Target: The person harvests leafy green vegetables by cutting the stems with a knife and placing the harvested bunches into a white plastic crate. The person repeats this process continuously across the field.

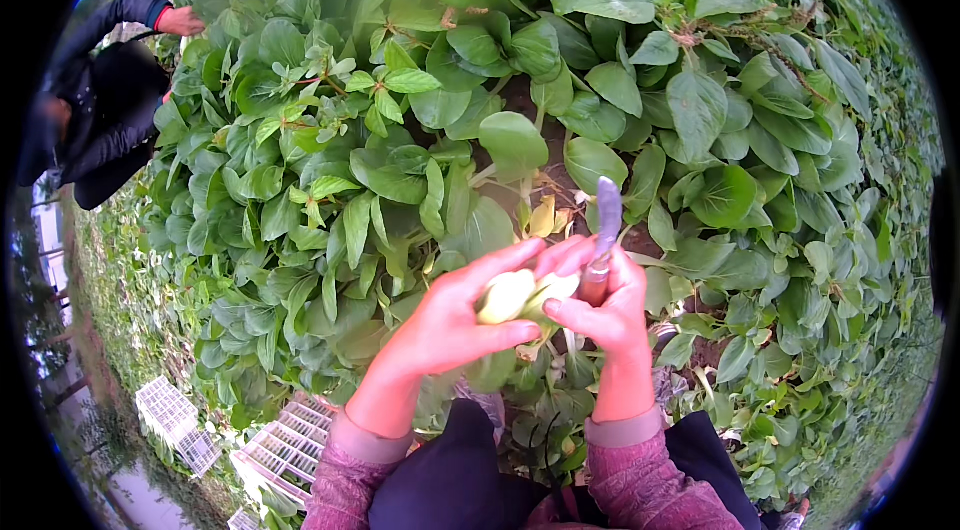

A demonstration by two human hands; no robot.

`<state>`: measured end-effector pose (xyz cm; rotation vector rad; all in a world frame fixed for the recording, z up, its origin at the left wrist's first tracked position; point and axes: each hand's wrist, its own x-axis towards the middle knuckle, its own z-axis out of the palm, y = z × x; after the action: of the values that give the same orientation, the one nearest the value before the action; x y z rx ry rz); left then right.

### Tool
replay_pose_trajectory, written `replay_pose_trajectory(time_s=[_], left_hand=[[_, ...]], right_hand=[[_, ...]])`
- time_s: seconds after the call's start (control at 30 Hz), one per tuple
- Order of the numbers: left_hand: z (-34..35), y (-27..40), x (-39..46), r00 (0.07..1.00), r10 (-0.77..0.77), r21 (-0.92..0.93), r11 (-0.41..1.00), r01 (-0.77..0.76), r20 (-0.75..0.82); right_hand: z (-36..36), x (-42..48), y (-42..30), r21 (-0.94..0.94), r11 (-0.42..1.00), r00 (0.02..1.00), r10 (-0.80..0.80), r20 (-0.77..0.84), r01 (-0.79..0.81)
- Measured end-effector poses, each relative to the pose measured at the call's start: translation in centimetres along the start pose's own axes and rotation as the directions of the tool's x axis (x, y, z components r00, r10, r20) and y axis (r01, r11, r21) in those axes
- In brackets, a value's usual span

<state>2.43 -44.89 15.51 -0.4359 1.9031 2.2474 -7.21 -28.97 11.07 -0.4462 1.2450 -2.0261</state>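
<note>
My left hand (465, 312) is closed around the pale base of a leafy green plant (507, 296), with its blurred leaves hanging beneath the hand. Close beside it on the right, my right hand (611, 297) grips the brown handle of a small knife (608, 218), whose short blade points up and away from me. The thumb and fingers of that hand also touch a pale green stalk (553, 291) next to the base. Both hands are above a dense bed of broad-leaved greens (514, 143). A few yellow leaves (544, 215) lie just beyond the fingers.
White plastic crates (281, 447) stand at the lower left, another (169, 410) farther out. A person in dark clothing (112, 102) bends over the plants at the upper left, one hand among leaves. Reddish-stemmed weeds (386, 91) grow among the greens.
</note>
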Motion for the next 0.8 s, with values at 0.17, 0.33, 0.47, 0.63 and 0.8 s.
replay_pose_trajectory(time_s=[0.17,0.33,0.47,0.63,0.8], left_hand=[[-0.1,-1.1,1.8,0.935,-0.356,-0.111,0.928,0.355,0.017],[-4.5,-3.0,4.6,0.906,-0.169,-0.126,0.984,0.129,-0.389],[-8.4,-5.4,4.6,0.748,-0.163,0.031,0.971,0.238,-0.643],[-9.9,-7.1,3.2,0.685,-0.152,0.093,0.947,0.306,-0.713],[-10.1,-9.0,1.4,0.667,0.017,0.321,0.885,0.337,-0.745]], right_hand=[[-1.0,0.3,0.7,0.145,0.978,0.964,0.177,-0.197,-0.150],[0.2,3.8,7.0,-0.091,0.942,0.943,0.310,-0.122,-0.322],[0.7,7.9,10.5,-0.268,0.891,0.929,0.368,-0.043,-0.365],[-1.4,9.1,13.4,-0.674,0.639,0.892,0.448,-0.064,-0.369],[-1.4,5.8,13.8,-0.601,0.721,0.932,0.341,-0.124,-0.344]])
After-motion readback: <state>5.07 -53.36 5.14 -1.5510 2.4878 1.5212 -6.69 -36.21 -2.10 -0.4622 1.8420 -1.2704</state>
